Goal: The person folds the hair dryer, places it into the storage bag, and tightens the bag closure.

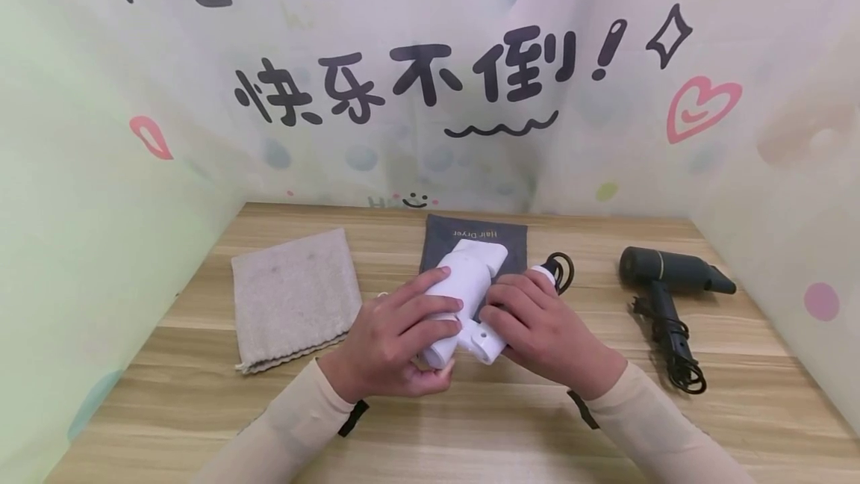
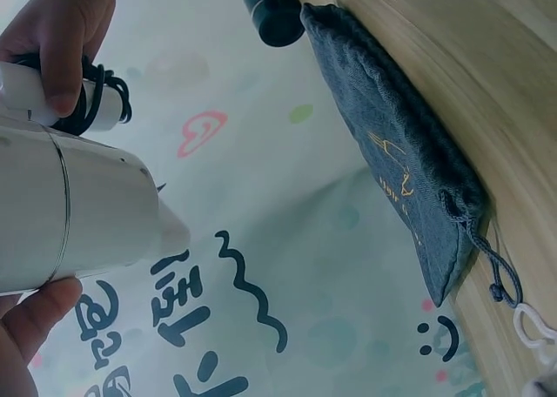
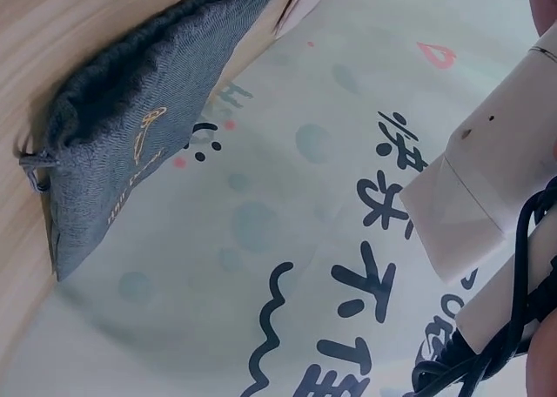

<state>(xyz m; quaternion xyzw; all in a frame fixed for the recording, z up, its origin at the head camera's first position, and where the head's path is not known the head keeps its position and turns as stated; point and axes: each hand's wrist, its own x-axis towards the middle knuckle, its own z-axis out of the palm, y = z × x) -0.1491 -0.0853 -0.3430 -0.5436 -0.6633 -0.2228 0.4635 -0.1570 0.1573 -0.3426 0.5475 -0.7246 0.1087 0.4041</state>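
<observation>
Both hands hold a white hair dryer above the middle of the table. My left hand grips its barrel, fingers over the top and thumb underneath. In the left wrist view the thumb presses the white barrel. My right hand grips the handle, which lies folded at an angle beside the barrel. A black cord is wound around that handle and loops out past its end. The nozzle points away from me. Behind the dryer, a dark grey drawstring pouch printed "Hair Dryer" lies on the table.
A folded beige towel lies at the left of the wooden table. On the right rests a black hair dryer, its cord wrapped around the handle. A printed cloth backdrop stands behind the table.
</observation>
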